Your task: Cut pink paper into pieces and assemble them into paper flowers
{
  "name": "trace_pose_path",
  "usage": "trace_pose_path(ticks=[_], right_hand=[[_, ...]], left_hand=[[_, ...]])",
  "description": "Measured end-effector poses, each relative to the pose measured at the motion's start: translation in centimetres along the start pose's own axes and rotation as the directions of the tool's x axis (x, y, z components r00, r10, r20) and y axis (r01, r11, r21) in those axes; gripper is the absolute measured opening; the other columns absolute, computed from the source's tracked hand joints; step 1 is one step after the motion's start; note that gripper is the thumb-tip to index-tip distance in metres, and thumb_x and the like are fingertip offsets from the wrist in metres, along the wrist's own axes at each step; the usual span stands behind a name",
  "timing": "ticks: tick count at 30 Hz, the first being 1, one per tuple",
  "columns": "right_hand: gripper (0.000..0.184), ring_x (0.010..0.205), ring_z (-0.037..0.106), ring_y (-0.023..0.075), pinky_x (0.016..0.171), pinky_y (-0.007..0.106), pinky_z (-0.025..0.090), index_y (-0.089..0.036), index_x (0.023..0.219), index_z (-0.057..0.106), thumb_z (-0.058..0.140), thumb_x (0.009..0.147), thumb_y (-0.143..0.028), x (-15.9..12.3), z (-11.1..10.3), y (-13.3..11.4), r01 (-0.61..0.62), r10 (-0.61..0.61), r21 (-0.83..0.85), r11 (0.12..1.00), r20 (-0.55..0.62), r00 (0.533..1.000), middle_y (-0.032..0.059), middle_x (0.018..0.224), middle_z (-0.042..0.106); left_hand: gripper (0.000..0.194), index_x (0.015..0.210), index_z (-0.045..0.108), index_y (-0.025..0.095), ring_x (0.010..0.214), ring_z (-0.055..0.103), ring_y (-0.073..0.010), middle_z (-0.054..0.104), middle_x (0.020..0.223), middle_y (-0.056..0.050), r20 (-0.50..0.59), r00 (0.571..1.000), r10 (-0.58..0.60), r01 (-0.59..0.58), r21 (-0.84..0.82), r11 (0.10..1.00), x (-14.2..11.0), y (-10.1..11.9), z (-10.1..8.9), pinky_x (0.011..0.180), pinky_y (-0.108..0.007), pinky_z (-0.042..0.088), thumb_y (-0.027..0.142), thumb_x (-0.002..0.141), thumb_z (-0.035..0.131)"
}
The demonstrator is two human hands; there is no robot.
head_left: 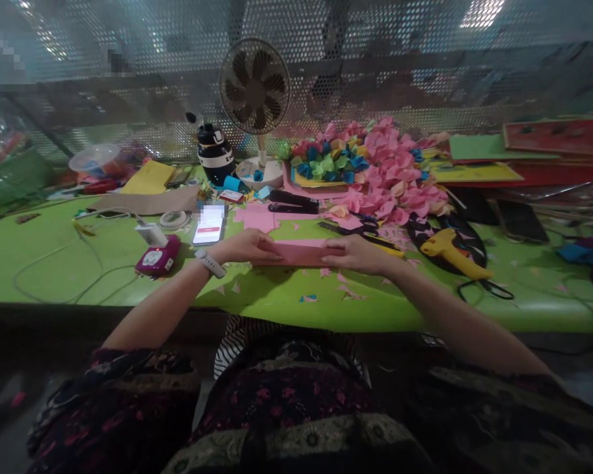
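Between my two hands a strip of pink paper [299, 253], seemingly folded, is stretched sideways just above the front of the green table. My left hand [250, 247] pinches its left end, thumb toward me. At the right end, my right hand [350, 254] has the same paper between thumb and fingers. Behind the strip lie pink paper pieces [257, 217], a black stapler [294, 202] and black scissors [360, 227]. A yellow cutter [388, 247] rests just beyond my right hand. Small pink scraps [346, 288] are scattered below the strip.
A big heap of pink paper flowers [395, 171] stands at the back, beside a fan [255, 89] and a black bottle [215, 155]. A lit phone [210, 224] and purple device [159, 255] lie left. A yellow glue gun [457, 255] is at right, on the green table [113, 289].
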State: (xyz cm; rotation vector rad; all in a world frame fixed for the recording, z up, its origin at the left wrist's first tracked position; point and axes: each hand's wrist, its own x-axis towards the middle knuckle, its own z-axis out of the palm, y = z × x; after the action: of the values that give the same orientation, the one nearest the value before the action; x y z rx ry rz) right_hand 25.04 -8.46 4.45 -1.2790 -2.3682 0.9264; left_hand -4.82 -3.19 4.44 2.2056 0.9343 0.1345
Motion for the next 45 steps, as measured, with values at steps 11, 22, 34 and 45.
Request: trace_pose_path(ticks=[11,22,34,45], right_hand=[[0.048,0.074,0.060,0.0214,0.066,0.031,0.045,-0.018,0.079,0.065,0.063,0.077,-0.066,0.4,0.7,2.5,-0.245,0.267,0.129,0.961,-0.189,0.945,0.0053,0.080,0.069],[0.044,0.081,0.065,0.0251,0.071,0.033,0.049,-0.018,0.088,0.066,0.060,0.082,-0.061,0.3,1.2,2.8,-0.275,0.287,0.088,0.958,-0.187,0.940,0.0067,0.087,0.072],[0.028,0.076,0.066,0.0243,0.069,0.034,0.049,-0.024,0.091,0.061,0.048,0.091,-0.049,0.0,1.4,2.9,-0.327,0.313,-0.030,0.944,-0.217,0.924,0.0058,0.085,0.072],[0.025,0.077,0.071,0.0258,0.069,0.035,0.052,-0.026,0.089,0.058,0.045,0.096,-0.047,-0.1,1.8,3.3,-0.320,0.290,-0.096,0.943,-0.241,0.926,0.0071,0.084,0.074]], left_hand=[[0.053,0.141,0.054,0.017,0.126,0.060,-0.0308,0.062,0.141,-0.017,-0.473,0.879,0.058,0.083,0.271,0.959,0.4,-1.2,2.9,0.105,-0.048,0.048,0.045,0.096,0.059],[0.084,0.163,0.018,0.020,0.158,0.020,-0.0291,0.025,0.168,-0.015,-0.070,0.925,0.374,-0.272,0.566,0.778,-0.1,0.4,8.2,0.129,-0.051,0.012,0.069,0.098,0.038],[0.081,0.164,0.018,0.020,0.158,0.020,-0.0299,0.024,0.169,-0.015,-0.090,0.931,0.354,-0.257,0.529,0.809,-0.4,1.0,8.8,0.129,-0.051,0.009,0.065,0.099,0.039],[0.087,0.165,0.019,0.027,0.158,0.017,-0.0342,0.024,0.170,-0.011,-0.118,0.954,0.275,-0.194,0.458,0.868,-0.3,1.4,8.8,0.129,-0.056,0.007,0.069,0.094,0.047]])
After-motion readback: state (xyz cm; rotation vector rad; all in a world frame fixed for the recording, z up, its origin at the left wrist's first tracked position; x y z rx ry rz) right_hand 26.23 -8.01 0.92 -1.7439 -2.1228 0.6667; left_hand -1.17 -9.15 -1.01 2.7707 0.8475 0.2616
